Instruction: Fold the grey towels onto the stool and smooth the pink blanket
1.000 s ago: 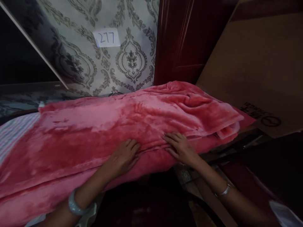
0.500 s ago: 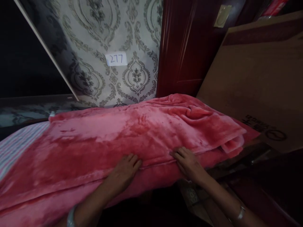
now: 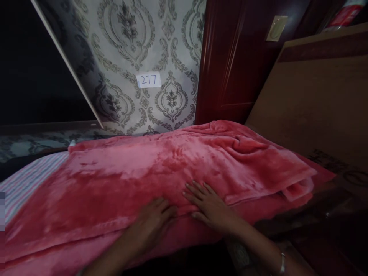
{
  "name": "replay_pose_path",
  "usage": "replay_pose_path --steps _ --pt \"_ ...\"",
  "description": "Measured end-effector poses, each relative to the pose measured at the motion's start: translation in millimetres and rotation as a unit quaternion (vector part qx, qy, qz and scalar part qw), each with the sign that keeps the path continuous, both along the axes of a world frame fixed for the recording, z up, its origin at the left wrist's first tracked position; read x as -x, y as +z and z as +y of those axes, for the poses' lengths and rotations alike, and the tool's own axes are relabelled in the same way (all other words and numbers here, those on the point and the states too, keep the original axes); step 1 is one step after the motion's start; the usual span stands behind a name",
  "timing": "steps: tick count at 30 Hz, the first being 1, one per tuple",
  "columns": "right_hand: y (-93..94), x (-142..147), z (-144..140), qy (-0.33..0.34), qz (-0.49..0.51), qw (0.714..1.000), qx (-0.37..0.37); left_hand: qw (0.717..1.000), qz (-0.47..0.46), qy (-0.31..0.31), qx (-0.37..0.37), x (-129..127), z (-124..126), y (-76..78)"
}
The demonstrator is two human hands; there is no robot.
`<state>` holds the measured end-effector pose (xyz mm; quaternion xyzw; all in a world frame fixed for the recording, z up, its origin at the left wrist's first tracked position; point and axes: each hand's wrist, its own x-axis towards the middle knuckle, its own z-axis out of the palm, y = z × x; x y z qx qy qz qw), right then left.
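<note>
A plush red-pink blanket lies folded in layers across the surface before me, with bunched wrinkles toward its far right. My right hand rests flat on it, fingers spread, just over the edge of the upper layer. To its left, my left hand touches the blanket near the same edge. That hand is slightly blurred, its fingers stretched forward and nothing visible in its grasp. Striped cloth shows from under the blanket at the left.
Behind the blanket stands a patterned wall bearing a paper label marked 277. A dark screen is at the left. On the right are a dark red door panel and a large cardboard box.
My right hand has shifted left and its fingers have gone from curled at the blanket's edge to spread flat. My left hand stays near its place. The view has tilted slightly.
</note>
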<state>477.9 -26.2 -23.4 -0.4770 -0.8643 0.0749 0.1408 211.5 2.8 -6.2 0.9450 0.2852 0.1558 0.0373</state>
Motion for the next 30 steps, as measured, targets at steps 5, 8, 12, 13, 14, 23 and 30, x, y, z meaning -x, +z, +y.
replay_pose_path --steps 5,8,12,13,14,23,30 --pt "30.5 -4.0 30.8 -0.012 0.048 0.999 0.013 0.994 -0.011 0.088 0.064 -3.7 76.9 44.1" --pt "50.4 11.3 77.9 -0.025 0.033 0.999 0.005 0.981 0.092 0.163 0.052 -9.7 143.4 55.6" --pt "52.3 44.9 145.9 -0.055 -0.013 0.998 0.033 0.949 0.135 0.284 0.012 -9.9 202.0 45.6" --pt "48.0 50.1 161.5 -0.046 -0.016 0.998 0.027 0.943 0.132 0.305 0.000 -7.9 209.3 38.0" --pt "42.3 51.7 176.4 -0.027 -0.020 0.999 0.016 0.939 0.128 0.319 -0.010 -5.4 214.4 29.1" --pt "5.0 -88.2 269.2 -0.252 -0.098 0.963 -0.009 0.943 0.100 0.317 -0.008 7.6 224.6 -10.4" --pt "7.7 -10.4 266.5 -0.135 -0.080 0.984 -0.087 0.941 0.104 0.320 0.024 2.2 219.1 -3.7"
